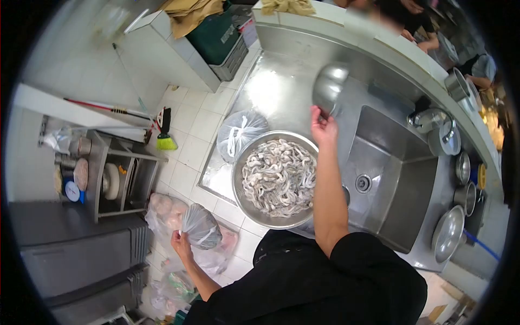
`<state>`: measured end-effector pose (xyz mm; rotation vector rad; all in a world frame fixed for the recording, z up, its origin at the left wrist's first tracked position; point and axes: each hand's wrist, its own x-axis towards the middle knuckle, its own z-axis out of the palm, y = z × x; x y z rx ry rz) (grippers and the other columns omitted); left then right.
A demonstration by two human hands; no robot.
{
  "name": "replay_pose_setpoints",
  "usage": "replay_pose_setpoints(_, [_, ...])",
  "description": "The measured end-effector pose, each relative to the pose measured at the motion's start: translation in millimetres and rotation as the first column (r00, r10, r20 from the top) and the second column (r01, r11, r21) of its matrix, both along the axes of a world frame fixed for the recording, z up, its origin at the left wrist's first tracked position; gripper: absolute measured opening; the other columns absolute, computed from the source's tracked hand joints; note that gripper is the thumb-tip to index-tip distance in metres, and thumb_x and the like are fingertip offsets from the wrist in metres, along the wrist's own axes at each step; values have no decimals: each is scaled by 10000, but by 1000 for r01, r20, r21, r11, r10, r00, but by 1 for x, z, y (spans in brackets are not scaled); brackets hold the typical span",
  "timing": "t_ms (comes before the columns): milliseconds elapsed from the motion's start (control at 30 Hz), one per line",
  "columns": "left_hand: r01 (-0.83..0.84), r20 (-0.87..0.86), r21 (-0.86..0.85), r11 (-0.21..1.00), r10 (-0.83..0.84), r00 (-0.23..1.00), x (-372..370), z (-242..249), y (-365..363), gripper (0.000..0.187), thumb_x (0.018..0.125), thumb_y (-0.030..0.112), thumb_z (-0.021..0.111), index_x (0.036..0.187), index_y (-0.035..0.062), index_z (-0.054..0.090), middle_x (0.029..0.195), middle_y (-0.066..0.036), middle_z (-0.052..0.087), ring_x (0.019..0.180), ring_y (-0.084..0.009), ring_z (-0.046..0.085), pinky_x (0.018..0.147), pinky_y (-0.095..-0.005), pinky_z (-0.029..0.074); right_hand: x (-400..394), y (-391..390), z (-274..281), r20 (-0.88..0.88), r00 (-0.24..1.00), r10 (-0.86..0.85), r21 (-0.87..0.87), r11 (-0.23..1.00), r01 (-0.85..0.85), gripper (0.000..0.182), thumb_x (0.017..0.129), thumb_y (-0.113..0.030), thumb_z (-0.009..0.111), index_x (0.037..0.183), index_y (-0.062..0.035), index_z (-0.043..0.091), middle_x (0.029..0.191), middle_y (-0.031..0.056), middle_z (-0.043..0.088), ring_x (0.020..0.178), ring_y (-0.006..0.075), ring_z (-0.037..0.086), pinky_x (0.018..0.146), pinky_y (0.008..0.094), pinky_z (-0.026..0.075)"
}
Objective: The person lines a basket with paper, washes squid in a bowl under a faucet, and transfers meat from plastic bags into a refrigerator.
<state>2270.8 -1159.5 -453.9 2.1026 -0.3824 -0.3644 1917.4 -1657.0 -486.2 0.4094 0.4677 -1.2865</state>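
Observation:
My left hand (182,245) is closed on the gathered top of a plastic bag (201,230) with dark grey contents, held out to the left above the floor. My right hand (324,127) reaches over the steel counter, fingers closed at the rim of a metal bowl (329,89), which is tilted and slightly blurred. Between my arms, a large steel colander (238,187) sits on the counter, full of pale grey, tentacle-like seafood (279,176). Against its far left side rests another tied plastic bag (238,132), also with grey contents.
A deep sink (403,189) lies to the right, with several metal bowls (448,233) beyond it. On the tiled floor at left are bags of pinkish food (165,208), a metal shelf rack (127,184) and a broom (166,138). People work past the ledge (346,21).

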Motion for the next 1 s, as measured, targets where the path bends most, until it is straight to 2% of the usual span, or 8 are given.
replay_pose_setpoints(300, [-17, 60, 106, 994, 10, 998, -8, -43, 33, 80, 737, 92, 546, 677, 43, 529, 542, 36, 438, 447, -54, 362, 417, -233, 286, -42, -5, 11, 465, 878, -115, -197, 953, 229, 287, 897, -89, 385, 1008, 145, 509, 1001, 304, 548, 719, 296, 626, 588, 294, 583])
replay_pose_setpoints(433, [-72, 87, 84, 994, 64, 994, -10, -34, 32, 77, 729, 93, 540, 674, 42, 526, 573, 46, 438, 507, -46, 357, 463, -229, 278, -58, -17, 14, 162, 985, -60, -276, 955, 104, 253, 850, -34, 409, 1014, 121, 524, 957, 250, 578, 694, 266, 622, 577, 287, 570])
replay_pose_setpoints(533, [-76, 76, 87, 993, 69, 995, -12, -14, 22, 71, 723, 91, 540, 679, 37, 528, 595, 50, 438, 545, -46, 354, 493, -229, 274, -61, -29, 19, -452, 892, 3, -84, 995, -46, 202, 812, 19, 418, 961, 101, 526, 912, 203, 585, 709, 259, 609, 592, 318, 576])
replay_pose_setpoints(667, [-69, 102, 77, 995, 61, 993, -5, 11, 4, 64, 720, 86, 536, 679, 38, 526, 600, 51, 439, 552, -47, 354, 496, -231, 273, -52, -68, -8, -682, 726, 88, -49, 985, -165, 230, 824, 23, 430, 1033, 96, 491, 958, 208, 570, 799, 311, 628, 665, 363, 585])
replay_pose_setpoints(733, [-49, 126, 66, 997, 40, 991, -4, 33, -16, 42, 701, 42, 518, 687, 3, 526, 604, 39, 417, 564, -58, 342, 499, -244, 277, -41, -79, -14, -842, 521, 138, 23, 975, -221, 132, 826, -13, 512, 917, 79, 485, 840, 159, 542, 727, 312, 622, 601, 397, 581])
replay_pose_setpoints(833, [-25, 145, -19, 1000, 27, 989, -1, 48, -31, 54, 717, 47, 524, 665, 45, 508, 606, 60, 422, 560, -42, 337, 495, -230, 257, -32, -62, -6, -821, 562, 101, -45, 970, -240, 256, 882, -135, 541, 1034, 58, 471, 963, 173, 529, 773, 311, 621, 709, 443, 572])
replay_pose_setpoints(933, [10, 115, -59, 998, -3, 993, -12, 68, -49, 56, 713, 39, 526, 663, 45, 502, 607, 61, 421, 563, -41, 339, 497, -233, 250, -41, 1, 38, -973, -8, 232, 185, 756, -628, 390, 846, -347, 624, 1014, -7, 534, 926, 101, 561, 753, 261, 621, 629, 386, 531])
replay_pose_setpoints(1000, [24, 118, -75, 997, -15, 993, -16, 75, -60, 49, 713, 40, 529, 670, 43, 506, 608, 60, 425, 565, -42, 341, 498, -235, 249, -47, 47, 46, -881, -372, 291, 453, 296, -841, 394, 793, -326, 672, 1009, -6, 592, 844, 93, 611, 722, 182, 615, 581, 319, 494])
